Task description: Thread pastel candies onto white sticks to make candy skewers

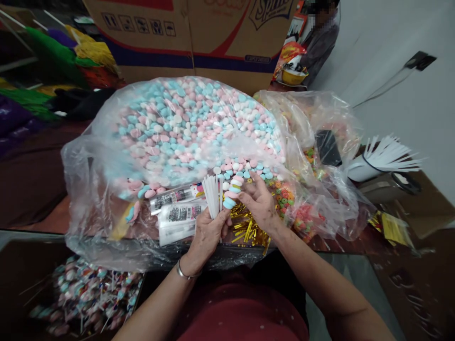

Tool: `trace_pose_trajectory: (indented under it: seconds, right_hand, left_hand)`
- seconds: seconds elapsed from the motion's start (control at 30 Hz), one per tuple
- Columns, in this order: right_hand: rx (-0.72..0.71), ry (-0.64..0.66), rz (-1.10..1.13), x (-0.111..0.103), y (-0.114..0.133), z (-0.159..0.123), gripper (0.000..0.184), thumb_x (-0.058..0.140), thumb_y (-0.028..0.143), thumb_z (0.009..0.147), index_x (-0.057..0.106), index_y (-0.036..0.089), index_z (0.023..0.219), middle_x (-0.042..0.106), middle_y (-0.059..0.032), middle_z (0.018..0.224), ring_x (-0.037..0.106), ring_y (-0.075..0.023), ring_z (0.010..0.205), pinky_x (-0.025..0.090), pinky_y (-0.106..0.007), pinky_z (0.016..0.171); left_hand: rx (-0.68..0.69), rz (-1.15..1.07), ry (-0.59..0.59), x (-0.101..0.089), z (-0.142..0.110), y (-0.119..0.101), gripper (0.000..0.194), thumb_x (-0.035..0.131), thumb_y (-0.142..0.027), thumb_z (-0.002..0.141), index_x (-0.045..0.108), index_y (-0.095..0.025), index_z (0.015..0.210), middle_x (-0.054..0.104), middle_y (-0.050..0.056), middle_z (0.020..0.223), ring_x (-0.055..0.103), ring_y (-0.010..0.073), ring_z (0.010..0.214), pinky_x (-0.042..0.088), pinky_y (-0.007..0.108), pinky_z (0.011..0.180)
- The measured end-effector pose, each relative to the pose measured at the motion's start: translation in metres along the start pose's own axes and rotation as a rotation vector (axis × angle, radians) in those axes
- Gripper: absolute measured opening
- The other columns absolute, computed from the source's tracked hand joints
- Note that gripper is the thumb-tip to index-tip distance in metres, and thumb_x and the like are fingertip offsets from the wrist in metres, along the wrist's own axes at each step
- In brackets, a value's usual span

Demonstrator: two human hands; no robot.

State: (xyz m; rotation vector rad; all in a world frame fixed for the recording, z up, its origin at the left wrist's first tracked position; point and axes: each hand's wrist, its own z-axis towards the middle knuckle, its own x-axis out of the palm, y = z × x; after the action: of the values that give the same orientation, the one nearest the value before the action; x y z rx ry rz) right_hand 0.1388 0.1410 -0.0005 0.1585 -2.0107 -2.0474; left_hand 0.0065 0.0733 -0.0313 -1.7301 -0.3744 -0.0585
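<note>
My left hand (208, 232) is closed round a bundle of white sticks (212, 195) that stands upright. One stick carries a stack of pink, blue and white candies (232, 191). My right hand (261, 201) pinches the top of that candy stack with its fingers curled. Both hands hover over a big clear plastic bag (88, 156) full of pastel pink, blue and white candies (177, 123). Loose candies of the same kind lie just beyond my fingers.
Gold twist ties (249, 229) lie under my right hand. Clear printed sleeves (176, 210) sit left of it. A second bag of coloured ring candies (305, 213) is at right, more white sticks (389, 156) beyond. Finished candy sticks (88, 296) pile at lower left. Cardboard boxes (192, 33) and a person (320, 33) stand behind.
</note>
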Motion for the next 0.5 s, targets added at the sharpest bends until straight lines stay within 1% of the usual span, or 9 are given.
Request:
trace_pose_trajectory:
  seconds: [0.03, 0.1, 0.23, 0.3, 0.4, 0.43, 0.5]
  right_hand:
    - [0.025, 0.002, 0.025, 0.003, -0.001, -0.002, 0.074, 0.076, 0.04, 0.076, 0.04, 0.022, 0.139, 0.071, -0.009, 0.118, 0.069, -0.0201, 0.103, 0.056, -0.038, 0.093]
    - [0.037, 0.004, 0.043, 0.007, -0.001, -0.004, 0.065, 0.076, 0.04, 0.076, 0.044, 0.022, 0.131, 0.074, -0.0068, 0.109, 0.07, -0.0196, 0.099, 0.056, -0.037, 0.092]
    - [-0.047, -0.051, 0.02, 0.013, 0.003, -0.006, 0.053, 0.075, 0.037, 0.077, 0.05, 0.023, 0.121, 0.074, -0.0048, 0.104, 0.07, -0.0185, 0.094, 0.056, -0.034, 0.086]
    - [-0.075, -0.061, 0.003, 0.014, 0.006, -0.006, 0.053, 0.073, 0.035, 0.078, 0.048, 0.024, 0.124, 0.074, -0.0044, 0.104, 0.07, -0.0175, 0.092, 0.056, -0.033, 0.085]
    - [-0.108, -0.049, -0.039, 0.012, 0.008, -0.006, 0.062, 0.067, 0.034, 0.082, 0.041, 0.024, 0.137, 0.073, -0.0039, 0.106, 0.069, -0.0167, 0.092, 0.057, -0.031, 0.083]
    - [-0.123, -0.052, -0.082, 0.01, 0.008, -0.005, 0.061, 0.064, 0.035, 0.084, 0.04, 0.024, 0.14, 0.073, -0.004, 0.106, 0.069, -0.0167, 0.092, 0.056, -0.032, 0.083]
    - [-0.158, -0.069, -0.232, 0.005, 0.008, -0.005, 0.052, 0.057, 0.036, 0.089, 0.045, 0.023, 0.138, 0.072, -0.005, 0.108, 0.068, -0.0173, 0.095, 0.056, -0.033, 0.087]
  left_hand:
    - [-0.002, 0.002, 0.007, -0.001, 0.0, 0.001, 0.037, 0.068, -0.047, 0.081, 0.059, -0.016, 0.064, 0.052, -0.004, 0.044, 0.042, 0.0068, 0.035, 0.03, 0.019, 0.037]
    - [-0.015, 0.002, 0.031, -0.002, 0.0, 0.003, 0.037, 0.067, -0.048, 0.082, 0.06, -0.016, 0.065, 0.053, -0.003, 0.043, 0.044, 0.0077, 0.035, 0.032, 0.019, 0.037]
    - [-0.051, 0.023, 0.133, -0.004, -0.001, 0.001, 0.044, 0.064, -0.053, 0.083, 0.06, -0.015, 0.061, 0.053, -0.002, 0.042, 0.044, 0.0079, 0.034, 0.034, 0.019, 0.037]
    - [-0.069, 0.041, 0.156, -0.005, -0.001, -0.001, 0.045, 0.064, -0.054, 0.082, 0.059, -0.015, 0.058, 0.049, -0.003, 0.04, 0.042, 0.0072, 0.034, 0.032, 0.019, 0.037]
    - [-0.082, 0.052, 0.134, -0.007, -0.001, 0.001, 0.046, 0.064, -0.053, 0.082, 0.056, -0.016, 0.055, 0.045, -0.005, 0.04, 0.036, 0.0057, 0.035, 0.026, 0.019, 0.037]
    - [-0.088, 0.047, 0.124, -0.007, -0.001, 0.002, 0.046, 0.065, -0.053, 0.081, 0.056, -0.016, 0.055, 0.045, -0.005, 0.041, 0.035, 0.0055, 0.035, 0.025, 0.019, 0.036]
    - [-0.108, 0.027, 0.105, -0.008, -0.001, 0.005, 0.046, 0.067, -0.053, 0.078, 0.055, -0.016, 0.055, 0.045, -0.004, 0.043, 0.033, 0.0052, 0.035, 0.022, 0.019, 0.035]
